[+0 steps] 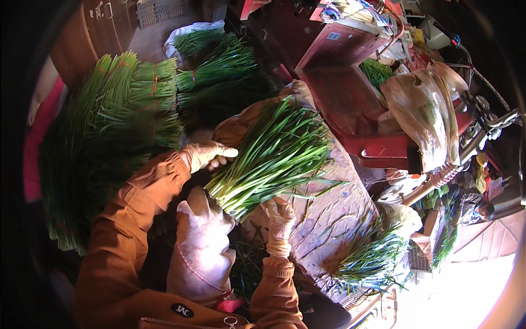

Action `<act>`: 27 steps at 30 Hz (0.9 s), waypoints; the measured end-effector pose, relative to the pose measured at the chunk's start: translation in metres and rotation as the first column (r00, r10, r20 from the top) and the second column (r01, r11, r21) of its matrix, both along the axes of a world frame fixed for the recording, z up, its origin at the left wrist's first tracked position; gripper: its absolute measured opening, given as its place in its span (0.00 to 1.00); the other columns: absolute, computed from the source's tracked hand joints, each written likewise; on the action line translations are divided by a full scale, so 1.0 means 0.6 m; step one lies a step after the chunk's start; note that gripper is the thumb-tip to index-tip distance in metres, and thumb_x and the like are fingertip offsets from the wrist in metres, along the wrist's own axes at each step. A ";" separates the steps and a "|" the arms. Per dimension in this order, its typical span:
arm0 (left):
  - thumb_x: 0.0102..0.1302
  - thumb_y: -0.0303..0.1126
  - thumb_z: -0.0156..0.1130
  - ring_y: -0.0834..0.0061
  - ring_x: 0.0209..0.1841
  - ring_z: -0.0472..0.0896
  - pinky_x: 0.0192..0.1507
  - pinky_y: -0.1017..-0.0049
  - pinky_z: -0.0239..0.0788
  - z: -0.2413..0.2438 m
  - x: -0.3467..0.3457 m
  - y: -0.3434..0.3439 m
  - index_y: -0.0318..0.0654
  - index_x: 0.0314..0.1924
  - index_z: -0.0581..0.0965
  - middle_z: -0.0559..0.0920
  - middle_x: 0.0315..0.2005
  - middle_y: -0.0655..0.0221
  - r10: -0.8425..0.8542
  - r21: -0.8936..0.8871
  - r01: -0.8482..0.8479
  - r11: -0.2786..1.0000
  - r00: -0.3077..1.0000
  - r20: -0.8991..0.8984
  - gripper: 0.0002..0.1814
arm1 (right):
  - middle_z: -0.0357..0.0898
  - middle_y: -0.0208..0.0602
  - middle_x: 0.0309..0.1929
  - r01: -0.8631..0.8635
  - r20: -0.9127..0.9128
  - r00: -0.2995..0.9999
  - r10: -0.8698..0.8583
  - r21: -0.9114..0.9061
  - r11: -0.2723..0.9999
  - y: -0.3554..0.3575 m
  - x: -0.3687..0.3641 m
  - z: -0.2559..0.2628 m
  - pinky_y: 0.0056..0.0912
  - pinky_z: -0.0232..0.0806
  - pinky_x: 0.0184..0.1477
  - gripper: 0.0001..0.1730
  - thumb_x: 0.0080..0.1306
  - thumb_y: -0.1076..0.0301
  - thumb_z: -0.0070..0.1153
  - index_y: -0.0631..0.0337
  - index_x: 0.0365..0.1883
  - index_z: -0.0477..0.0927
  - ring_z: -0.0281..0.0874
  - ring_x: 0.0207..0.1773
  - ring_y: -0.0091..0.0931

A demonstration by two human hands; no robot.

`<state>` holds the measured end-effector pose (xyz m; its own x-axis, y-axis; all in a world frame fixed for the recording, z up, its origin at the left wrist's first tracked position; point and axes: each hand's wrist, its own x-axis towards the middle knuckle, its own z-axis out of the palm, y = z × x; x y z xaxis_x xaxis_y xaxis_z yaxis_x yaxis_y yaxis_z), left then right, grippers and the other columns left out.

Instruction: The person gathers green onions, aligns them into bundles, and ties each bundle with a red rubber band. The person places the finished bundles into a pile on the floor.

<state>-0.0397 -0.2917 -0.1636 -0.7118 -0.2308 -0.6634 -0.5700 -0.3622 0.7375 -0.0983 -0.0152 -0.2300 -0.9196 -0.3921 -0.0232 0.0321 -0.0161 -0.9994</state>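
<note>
A loose bunch of long green leafy stalks, like garlic chives (271, 160), lies before me over a cloth-covered surface (320, 222), its pale cut ends towards my body. My left hand (209, 156), in a thin pale glove, is at the bunch's left side, thumb extended and fingers curled; how firmly it touches the stalks is unclear. My right hand (280, 211), gloved too, is curled at the bunch's lower right edge; whether it grips any stalks is hidden. A pale cloth (203, 246) covers my lap below the cut ends.
Tied bundles of the same greens (154, 90) are stacked at left, with more on a white sack (195, 28) behind. Loose greens (370, 255) lie at lower right. A red three-wheeled vehicle (349, 98) with a plastic bag (423, 115) stands at upper right. A person (472, 205) is at far right.
</note>
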 end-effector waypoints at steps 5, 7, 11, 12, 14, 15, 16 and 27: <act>0.45 0.49 0.75 0.86 0.19 0.65 0.17 0.83 0.56 0.061 -0.059 0.021 0.37 0.32 0.74 0.71 0.21 0.76 -0.342 -0.279 0.387 0.879 0.919 0.198 0.26 | 0.78 0.39 0.27 -0.029 -0.413 0.886 0.210 0.404 0.914 -0.028 -0.033 0.056 0.28 0.68 0.32 0.09 0.55 0.72 0.62 0.64 0.33 0.78 0.76 0.27 0.28; 0.38 0.51 0.77 0.80 0.22 0.72 0.19 0.79 0.62 0.127 -0.094 0.057 0.32 0.36 0.75 0.76 0.24 0.68 -0.509 -0.439 0.620 0.650 0.784 0.354 0.34 | 0.74 0.35 0.23 0.033 -0.575 0.778 0.252 0.439 0.898 -0.041 -0.056 0.055 0.31 0.65 0.27 0.04 0.57 0.67 0.58 0.55 0.28 0.76 0.71 0.22 0.29; 0.31 0.54 0.78 0.66 0.29 0.81 0.34 0.68 0.72 0.068 -0.095 0.067 0.28 0.29 0.81 0.83 0.26 0.57 -0.532 -0.778 0.573 0.258 0.756 0.381 0.34 | 0.75 0.32 0.24 -0.180 -0.330 0.908 0.257 0.248 0.952 -0.046 -0.057 0.036 0.27 0.67 0.29 0.03 0.59 0.72 0.57 0.59 0.30 0.76 0.72 0.25 0.24; 0.31 0.53 0.78 0.65 0.31 0.81 0.35 0.67 0.72 0.065 -0.098 0.077 0.29 0.29 0.81 0.83 0.27 0.57 -0.470 -0.763 0.611 0.210 0.747 0.469 0.33 | 0.76 0.31 0.25 -0.216 -0.169 0.960 0.221 0.049 0.975 -0.041 -0.048 0.031 0.26 0.67 0.30 0.02 0.61 0.73 0.56 0.61 0.30 0.76 0.73 0.26 0.22; 0.32 0.51 0.78 0.66 0.33 0.82 0.36 0.68 0.72 0.063 -0.097 0.080 0.29 0.30 0.81 0.83 0.29 0.56 -0.463 -0.747 0.628 0.220 0.741 0.487 0.32 | 0.76 0.29 0.25 -0.179 0.076 0.977 0.198 -0.202 0.963 -0.036 -0.034 0.059 0.23 0.66 0.32 0.03 0.63 0.75 0.53 0.63 0.29 0.76 0.70 0.27 0.19; 0.32 0.51 0.78 0.66 0.34 0.82 0.36 0.68 0.72 0.073 -0.097 0.089 0.28 0.30 0.81 0.83 0.29 0.56 -0.454 -0.751 0.630 0.201 0.739 0.498 0.33 | 0.76 0.29 0.25 -0.178 0.109 0.970 0.215 -0.279 0.944 -0.036 -0.026 0.081 0.22 0.65 0.32 0.03 0.63 0.75 0.53 0.63 0.29 0.76 0.69 0.27 0.19; 0.32 0.50 0.79 0.65 0.35 0.82 0.37 0.69 0.72 0.085 -0.098 0.096 0.28 0.29 0.81 0.83 0.29 0.55 -0.454 -0.725 0.656 0.212 0.723 0.521 0.32 | 0.75 0.29 0.25 -0.171 0.142 0.962 0.234 -0.354 0.920 -0.039 -0.021 0.099 0.21 0.65 0.31 0.04 0.63 0.75 0.53 0.64 0.28 0.75 0.68 0.26 0.18; 0.34 0.35 0.81 0.73 0.21 0.74 0.20 0.71 0.65 0.047 -0.093 0.091 0.29 0.34 0.74 0.77 0.19 0.64 -0.415 -0.587 0.584 0.561 0.812 0.411 0.29 | 0.77 0.30 0.29 -0.224 -0.028 0.974 0.225 0.039 0.974 0.108 -0.041 0.126 0.20 0.64 0.33 0.06 0.65 0.71 0.53 0.65 0.37 0.76 0.70 0.28 0.19</act>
